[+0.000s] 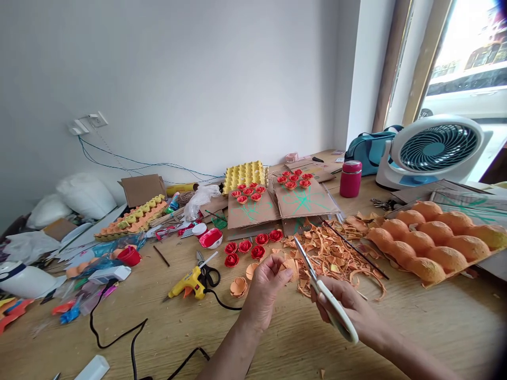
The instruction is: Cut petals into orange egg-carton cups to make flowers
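Between thumb and fingers, my left hand (pixel 264 287) pinches an orange egg-carton piece (pixel 292 268), partly hidden by the fingers. White-handled scissors (pixel 331 303) are in my right hand (pixel 344 306), blades pointing up and away, close beside the piece. Behind both hands spreads a heap of orange carton scraps (pixel 330 250). To the left of my left hand sit cut orange carton cups (pixel 238 286). Several red carton roses (pixel 245 246) lie just beyond, in front of two cardboard sheets (pixel 307 198) that carry more red roses and green painted stems.
A yellow glue gun (pixel 188 284) with a black cord and black scissors (pixel 208 273) lie on the left. An orange egg tray (pixel 433 240), a white fan (pixel 435 150) and a pink flask (pixel 350 179) stand right. A red paint dish (pixel 211 238) is mid-table.
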Motion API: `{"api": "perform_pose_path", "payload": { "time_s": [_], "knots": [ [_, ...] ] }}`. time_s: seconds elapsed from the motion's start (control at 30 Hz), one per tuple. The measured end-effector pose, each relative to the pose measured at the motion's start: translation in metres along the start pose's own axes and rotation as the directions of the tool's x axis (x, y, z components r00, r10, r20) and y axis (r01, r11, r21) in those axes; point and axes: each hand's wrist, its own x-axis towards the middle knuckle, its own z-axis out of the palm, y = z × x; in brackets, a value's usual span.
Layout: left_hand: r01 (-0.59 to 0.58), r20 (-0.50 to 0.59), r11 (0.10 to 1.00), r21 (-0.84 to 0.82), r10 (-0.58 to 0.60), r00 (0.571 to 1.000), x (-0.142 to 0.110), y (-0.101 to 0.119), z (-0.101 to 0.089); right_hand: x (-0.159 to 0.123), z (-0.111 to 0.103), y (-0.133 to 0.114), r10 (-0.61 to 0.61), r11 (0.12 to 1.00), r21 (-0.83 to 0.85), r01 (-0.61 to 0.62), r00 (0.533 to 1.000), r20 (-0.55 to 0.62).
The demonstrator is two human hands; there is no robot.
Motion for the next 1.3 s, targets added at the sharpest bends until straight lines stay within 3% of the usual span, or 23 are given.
{"api": "perform_pose_path", "payload": {
  "time_s": [0.13,0.3,0.5,0.6,0.8,1.3],
  "knots": [
    [-0.09,-0.076,0.995,0.051,0.094,0.993,0.005,-0.007,-0.006,0.0,-0.002,0.002,-0.087,0.945,-0.322,0.066,0.995,-0.051],
    [-0.131,-0.1,0.985,0.11,0.142,0.985,0.009,-0.006,-0.01,0.001,-0.007,0.003,-0.161,0.747,-0.66,0.08,0.985,-0.062],
    [-0.113,-0.122,0.99,0.081,0.122,0.985,0.007,-0.004,-0.009,0.002,-0.006,0.008,-0.274,0.504,-0.855,0.121,0.961,-0.026],
    [-0.122,-0.117,0.989,0.08,0.131,0.985,0.007,-0.004,-0.009,0.002,-0.005,0.012,-0.324,0.441,-0.888,0.129,0.946,-0.023],
    [-0.131,-0.134,0.986,0.106,0.145,0.98,0.009,-0.003,-0.009,0.001,-0.005,0.012,-0.355,0.37,-0.924,0.093,0.934,-0.048],
    [-0.158,-0.124,0.976,0.151,0.177,0.976,0.006,0.001,-0.004,0.002,-0.005,0.006,-0.388,0.362,-0.93,0.055,0.917,-0.096]
  ]
}}
